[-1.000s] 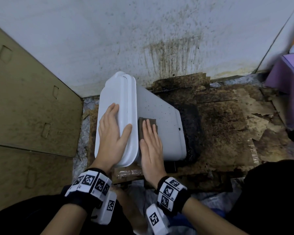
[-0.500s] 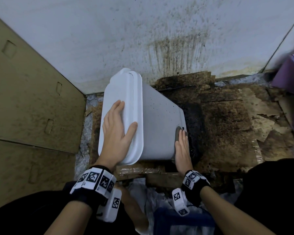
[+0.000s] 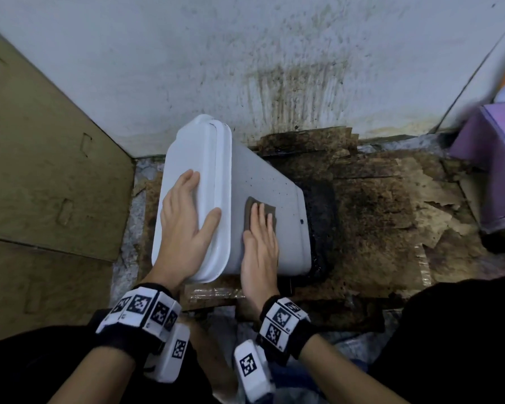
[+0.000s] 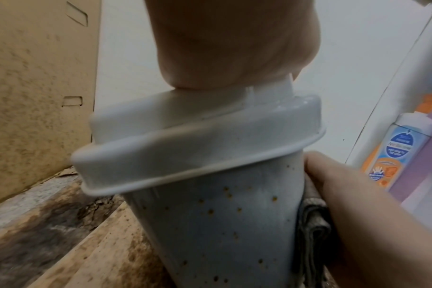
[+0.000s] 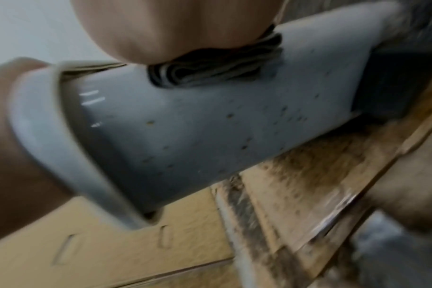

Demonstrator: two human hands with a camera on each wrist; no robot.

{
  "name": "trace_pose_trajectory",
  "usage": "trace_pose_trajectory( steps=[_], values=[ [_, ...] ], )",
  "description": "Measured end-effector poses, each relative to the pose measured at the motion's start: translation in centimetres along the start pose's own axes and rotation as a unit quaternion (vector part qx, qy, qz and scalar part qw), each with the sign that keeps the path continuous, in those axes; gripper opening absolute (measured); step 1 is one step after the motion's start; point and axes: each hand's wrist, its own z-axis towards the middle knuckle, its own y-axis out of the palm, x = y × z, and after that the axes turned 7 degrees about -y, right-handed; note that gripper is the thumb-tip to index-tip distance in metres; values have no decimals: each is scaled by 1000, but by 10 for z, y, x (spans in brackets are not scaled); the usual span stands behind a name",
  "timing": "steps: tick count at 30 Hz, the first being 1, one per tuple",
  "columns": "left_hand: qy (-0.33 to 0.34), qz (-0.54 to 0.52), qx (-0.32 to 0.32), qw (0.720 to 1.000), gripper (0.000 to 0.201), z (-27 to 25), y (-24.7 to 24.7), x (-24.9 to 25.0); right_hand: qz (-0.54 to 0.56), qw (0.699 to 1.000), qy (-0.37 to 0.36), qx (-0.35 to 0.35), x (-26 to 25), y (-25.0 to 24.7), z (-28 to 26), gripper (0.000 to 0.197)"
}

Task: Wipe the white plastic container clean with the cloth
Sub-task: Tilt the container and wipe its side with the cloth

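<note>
stained, torn cardboard covers the floor below a spattered white wall. on it, tipped on its side toward the left, lies the white plastic container. left hand rests flat on its lid, fingers straight. right hand presses the folded cloth flat against the speckled upper side, fingers straight.

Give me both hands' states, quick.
Left hand: open, flat on the container lid, steadying it.
Right hand: open, straight fingers pressing the cloth against the container's side.
</note>
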Motion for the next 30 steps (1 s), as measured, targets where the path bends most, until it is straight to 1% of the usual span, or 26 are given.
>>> trace_pose_trajectory(
  steps=[5,9,11,15,19,21,24,26,28,30],
  values=[
    [-6,-12,-5,1000,73,0,-1,-1,-11,998,-38,-38,15,-13,1,52],
    [-8,-8,-5,1000,73,-1,-3,1,-99,989,-95,-47,28,-23,3,53],
    [-7,-9,-7,1000,73,-1,-3,1,-98,989,-99,-52,38,-24,3,54],
    [-16,-18,-11,1000,73,-2,-5,-1,-95,992,-69,-52,72,-31,3,55],
    [-18,-24,-14,999,73,-2,-5,-1,-92,995,21,-41,125,-46,1,52],
    [-14,-20,-14,1000,73,-2,-4,1,-86,994,51,-34,138,-46,2,52],
    [-14,-17,-11,1000,73,-2,-3,2,-79,994,73,-19,131,-38,3,53],
    [-17,-18,-10,1000,73,-2,-4,0,-83,995,63,-12,118,-30,1,53],
    [-17,-20,-7,1000,73,-2,-5,-1,-72,995,62,7,95,-20,-2,54],
    [-16,-17,-4,1000,72,-2,-4,0,-39,997,61,25,61,-9,-5,57]
  ],
)
